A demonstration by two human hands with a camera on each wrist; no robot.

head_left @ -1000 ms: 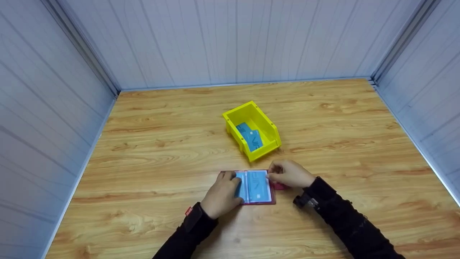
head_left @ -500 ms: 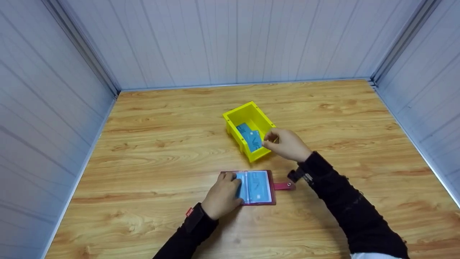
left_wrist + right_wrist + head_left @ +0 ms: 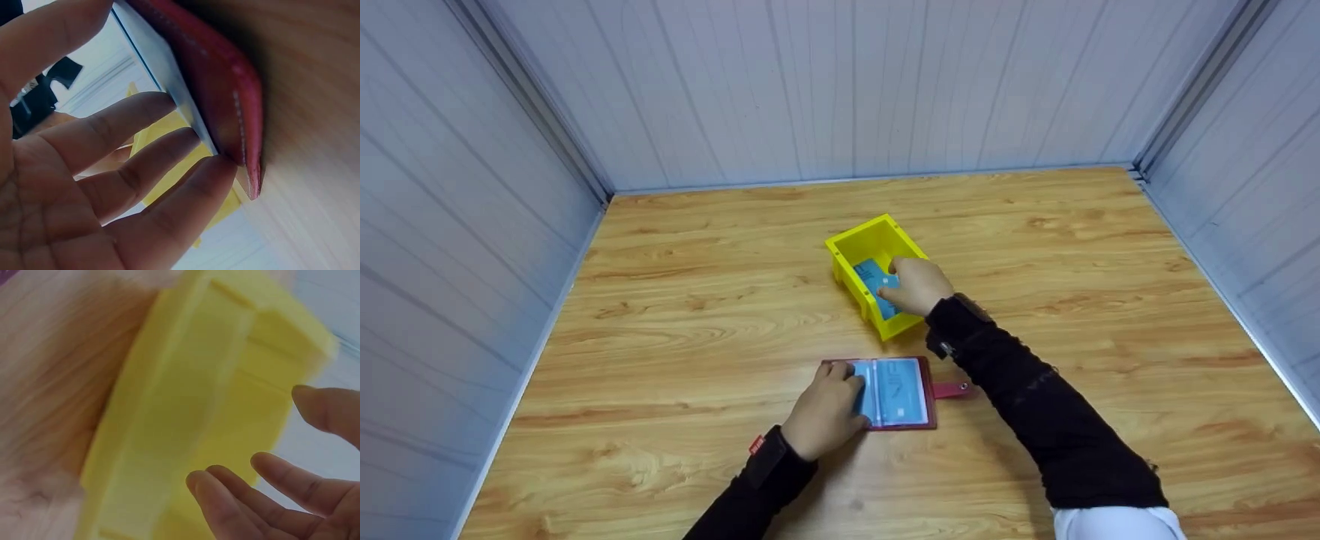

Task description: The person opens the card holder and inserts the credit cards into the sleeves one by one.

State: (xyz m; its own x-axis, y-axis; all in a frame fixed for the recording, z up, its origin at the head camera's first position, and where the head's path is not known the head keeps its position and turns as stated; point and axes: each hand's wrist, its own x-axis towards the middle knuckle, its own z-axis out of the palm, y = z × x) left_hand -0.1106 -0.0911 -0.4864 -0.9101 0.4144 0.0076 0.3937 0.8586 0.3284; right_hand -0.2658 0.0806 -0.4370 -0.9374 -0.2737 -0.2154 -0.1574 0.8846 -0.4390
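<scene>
A red card holder [image 3: 932, 414] lies spread on the wooden table, with a blue card [image 3: 903, 391] in its right-hand clear sleeve. My left hand [image 3: 823, 411] rests across the left page. The left wrist view has its loosely bent fingertips [image 3: 216, 169] at the edge of the pages, beside the red cover [image 3: 219, 95]. Farther forward, my right hand [image 3: 919, 286] reaches over the yellow bin [image 3: 851, 283], where blue cards [image 3: 871, 274] lie partly hidden beneath it. In the right wrist view its fingers [image 3: 225, 503] are spread apart from the thumb, nothing between them.
A red snap strap [image 3: 951, 390] sticks out from the card holder's right side. White panel walls [image 3: 840, 90] enclose the table [image 3: 675, 300] at the back and on both sides.
My right hand has gone from the card holder's right edge forward and left into the yellow bin, uncovering the strap. My left hand has stayed on the holder.
</scene>
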